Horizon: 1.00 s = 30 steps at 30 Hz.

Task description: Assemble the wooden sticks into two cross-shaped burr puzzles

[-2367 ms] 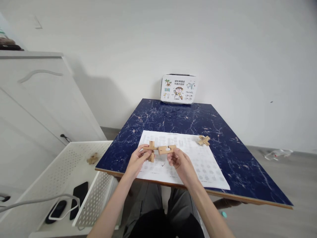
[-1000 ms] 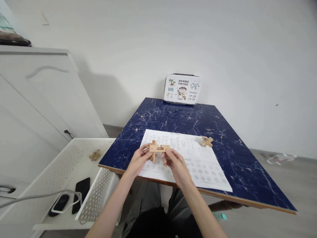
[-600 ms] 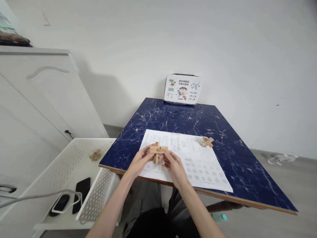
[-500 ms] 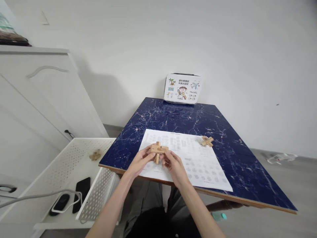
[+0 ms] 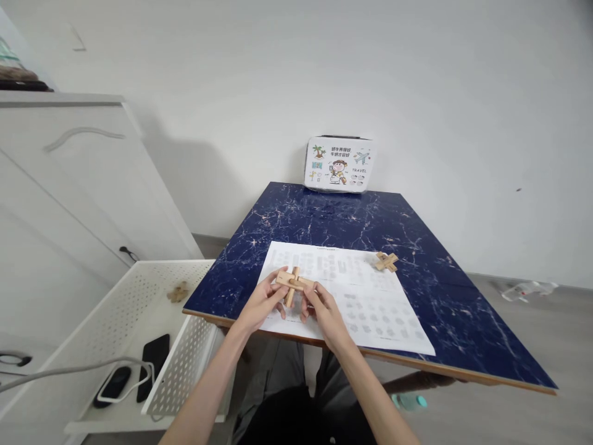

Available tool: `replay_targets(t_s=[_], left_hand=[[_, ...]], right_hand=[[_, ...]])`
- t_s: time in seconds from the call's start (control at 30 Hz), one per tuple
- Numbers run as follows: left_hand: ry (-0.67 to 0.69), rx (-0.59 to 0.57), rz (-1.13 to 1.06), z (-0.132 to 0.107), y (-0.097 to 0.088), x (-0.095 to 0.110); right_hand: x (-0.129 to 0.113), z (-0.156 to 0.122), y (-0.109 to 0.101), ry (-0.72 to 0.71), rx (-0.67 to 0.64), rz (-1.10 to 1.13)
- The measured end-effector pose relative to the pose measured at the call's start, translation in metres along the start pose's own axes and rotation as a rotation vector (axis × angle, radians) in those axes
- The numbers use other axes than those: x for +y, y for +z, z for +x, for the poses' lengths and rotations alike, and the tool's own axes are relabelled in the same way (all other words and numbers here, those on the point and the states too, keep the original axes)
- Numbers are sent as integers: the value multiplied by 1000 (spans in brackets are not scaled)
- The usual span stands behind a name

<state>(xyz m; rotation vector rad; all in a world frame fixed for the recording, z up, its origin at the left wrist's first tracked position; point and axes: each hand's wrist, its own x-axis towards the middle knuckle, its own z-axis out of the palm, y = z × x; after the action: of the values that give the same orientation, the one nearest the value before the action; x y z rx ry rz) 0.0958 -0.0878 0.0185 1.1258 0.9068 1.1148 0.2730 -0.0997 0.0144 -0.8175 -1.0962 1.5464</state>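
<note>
Between my two hands is a wooden interlocking puzzle (image 5: 293,283), its bars crossing one another, raised a little over the near left part of a printed sheet (image 5: 370,309). My left hand (image 5: 264,303) pinches the end of its left bar with thumb and fingers. On the other side, my right hand (image 5: 324,309) grips the right end, the remaining fingers curled below. The underside of the puzzle is partly hidden by my fingers. Crossed wooden pieces (image 5: 386,261) lie at the sheet's upper right corner.
The sheet lies on a blue marbled table (image 5: 333,216). A white case with cartoon prints (image 5: 340,164) leans on the wall at the back. Left of the table, a white perforated cart (image 5: 139,290) holds another wooden piece (image 5: 178,292), a phone (image 5: 154,364) and a cable.
The puzzle has turned slightly in my hands; its right bar now slants down to the right. My left fingers have spread somewhat below it. The camera view has shifted slightly.
</note>
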Motion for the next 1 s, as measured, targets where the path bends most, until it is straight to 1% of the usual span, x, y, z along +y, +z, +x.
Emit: replay_targets(t_s=[0.17,0.27,0.37,0.57,0.8,0.9,1.0], left_hand=[[60,48,98,-1,4,-6],[82,52,119,0,4,-7],[85,49,148,-1,4,-5],[96,126,255,-4,8,1],[79,134,325,-3,12,6],[75,138,350,-3,11,5],[84,147,370,-2,11,3]], right_hand=[[4,1,2,-28,33,-69],[5,1,2,-33,32,-85],[5,1,1,-37,18,-98],[4,1,-1,-15,-32,-115],[1,3,0,31,-60,-108],[-3,4,-1,37,-65,-146],[-6,7,-7,18,-56,-211]])
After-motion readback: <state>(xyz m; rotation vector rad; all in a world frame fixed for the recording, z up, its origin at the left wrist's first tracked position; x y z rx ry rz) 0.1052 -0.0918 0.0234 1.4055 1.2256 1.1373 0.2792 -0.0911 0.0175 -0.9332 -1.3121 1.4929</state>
